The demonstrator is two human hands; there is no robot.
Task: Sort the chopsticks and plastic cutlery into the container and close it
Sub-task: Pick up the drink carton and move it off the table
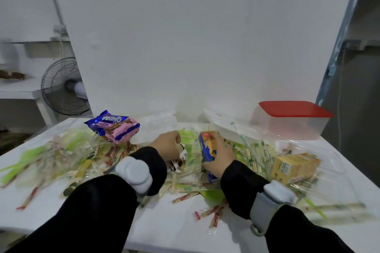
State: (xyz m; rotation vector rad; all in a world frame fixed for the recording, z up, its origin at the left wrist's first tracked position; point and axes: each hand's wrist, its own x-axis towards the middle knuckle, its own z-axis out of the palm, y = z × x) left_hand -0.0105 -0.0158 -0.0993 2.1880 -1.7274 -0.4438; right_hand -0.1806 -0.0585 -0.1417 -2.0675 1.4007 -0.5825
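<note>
Head view: my hands work mid-tabletop (181,224).
Left hand (167,146): curled around a small dark-and-white wrapper (178,162).
Right hand (221,153): closed on a blue juice carton (206,147).
Chopsticks (257,156): scattered among green cutlery (26,160).
Container (292,123): far right, red lid on.
Advice: clear snacks first; near edge has room.

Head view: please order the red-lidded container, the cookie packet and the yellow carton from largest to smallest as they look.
1. red-lidded container
2. cookie packet
3. yellow carton
The last two look close in size, so their order is unsure.
</note>
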